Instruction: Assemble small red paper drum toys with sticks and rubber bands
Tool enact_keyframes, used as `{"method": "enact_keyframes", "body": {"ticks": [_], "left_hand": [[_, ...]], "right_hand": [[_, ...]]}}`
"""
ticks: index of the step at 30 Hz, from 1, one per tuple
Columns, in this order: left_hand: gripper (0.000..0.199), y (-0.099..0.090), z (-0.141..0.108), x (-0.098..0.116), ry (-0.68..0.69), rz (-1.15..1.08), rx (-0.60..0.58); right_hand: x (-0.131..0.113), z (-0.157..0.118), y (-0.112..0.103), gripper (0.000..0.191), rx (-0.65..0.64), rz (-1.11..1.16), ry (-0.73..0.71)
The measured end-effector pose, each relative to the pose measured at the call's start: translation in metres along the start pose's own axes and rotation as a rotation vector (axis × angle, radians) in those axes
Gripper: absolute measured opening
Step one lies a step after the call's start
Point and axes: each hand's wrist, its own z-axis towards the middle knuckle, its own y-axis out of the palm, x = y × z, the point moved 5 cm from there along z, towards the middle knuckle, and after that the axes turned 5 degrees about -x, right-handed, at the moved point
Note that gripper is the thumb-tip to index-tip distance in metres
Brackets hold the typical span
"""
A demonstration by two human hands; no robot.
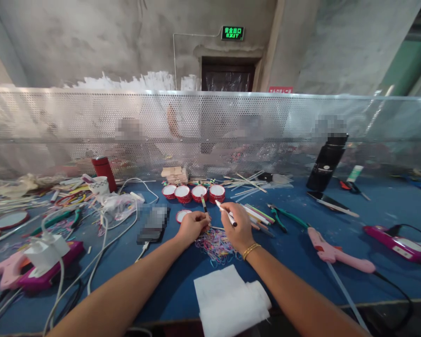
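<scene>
Head view, the only one we have. Both forearms reach in over the blue tabletop [301, 243], hands meeting near the middle.

Left hand [192, 226]: fingers pressed together, pinching a thin dark-tipped stick [204, 204] that points up and away from us. Whether anything else sits in that pinch, we cannot tell.

Right hand [239, 229]: fingers closed around a white pen-like stick [226, 213], dark tip toward the right, white end tilted up-left toward the left hand's stick. The two sticks are close; contact unclear. Gold bracelet [251, 250] on the right wrist.

Under and between the hands: a loose pile of coloured rubber bands [215, 245] on the tabletop, both hands resting at its far edge.

Just behind the hands: a row of four small red-rimmed round drums [193, 192] with white tops, and a fifth one [182, 215] lying just left of the left hand.

Around them:
- folded white cloth [229, 299] near the front edge, between the forearms
- green-handled pliers [279, 217] right of the right hand, beside a bundle of coloured sticks [257, 214]
- pink glue gun [337, 252] further right, cable trailing
- phone [153, 224] left of the left hand, cable attached
- red flask [104, 171] far left, black bottle [326, 164] far right
- perforated metal screen [210, 126] along the back edge
</scene>
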Motion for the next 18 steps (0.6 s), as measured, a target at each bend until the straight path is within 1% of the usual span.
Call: {"method": "enact_keyframes", "body": {"ticks": [3,8,10,13,15,17,18], "left_hand": [[0.038,0.001,-0.003,0.008,0.015,-0.005,-0.014],[0.044,0.000,-0.011,0.032,0.136,0.012,-0.026],[0.045,0.001,-0.013,0.037,0.153,-0.018,-0.045],[0.045,0.002,-0.015,0.041,0.147,-0.079,-0.069],[0.046,0.005,-0.017,0.042,0.131,-0.104,-0.086],[0.046,0.008,-0.019,0.042,0.107,-0.132,-0.105],[0.046,0.010,-0.020,0.043,0.092,-0.153,-0.114]], "right_hand": [[0.004,0.003,-0.004,0.020,0.059,-0.009,-0.016],[0.009,0.005,-0.005,0.022,0.054,-0.013,0.027],[0.009,0.005,-0.005,0.021,0.039,-0.006,0.035],[0.010,0.006,-0.004,0.021,0.003,0.013,0.056],[0.010,0.006,-0.003,0.016,-0.013,0.042,0.078],[0.009,0.005,-0.003,0.012,-0.006,0.085,0.098],[0.007,0.004,-0.003,0.014,0.007,0.111,0.099]]}}
